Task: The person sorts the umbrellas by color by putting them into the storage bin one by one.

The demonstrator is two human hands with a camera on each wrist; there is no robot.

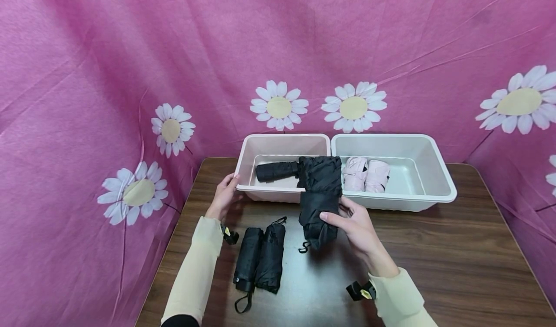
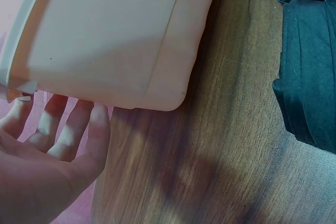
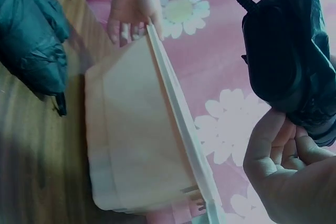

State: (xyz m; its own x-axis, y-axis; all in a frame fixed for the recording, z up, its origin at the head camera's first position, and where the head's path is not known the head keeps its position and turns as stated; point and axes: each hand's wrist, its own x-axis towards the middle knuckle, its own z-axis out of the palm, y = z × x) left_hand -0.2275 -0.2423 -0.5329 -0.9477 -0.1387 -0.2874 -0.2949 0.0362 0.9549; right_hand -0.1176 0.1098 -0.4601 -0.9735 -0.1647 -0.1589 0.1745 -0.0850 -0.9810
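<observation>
My right hand [image 1: 358, 228] grips a folded black umbrella [image 1: 319, 216] by its lower part, thumb on top. The umbrella is held above the front rims where the two bins meet; its strap hangs at the near end, also seen in the right wrist view. My left hand [image 1: 223, 197] holds the front left corner of the left plastic bin [image 1: 265, 190], thumb at the rim and fingers against the outer side in the left wrist view. Inside that bin lies another black umbrella [image 1: 275, 171], its right end hidden behind the held one.
Two folded black umbrellas, one [image 1: 248, 257] beside another [image 1: 270, 257], lie on the wooden table [image 1: 434, 259] before the left bin. The right bin [image 1: 434, 197] holds two pale pink rolled umbrellas [image 1: 377, 175]. A pink flowered cloth [image 1: 217, 52] hangs behind.
</observation>
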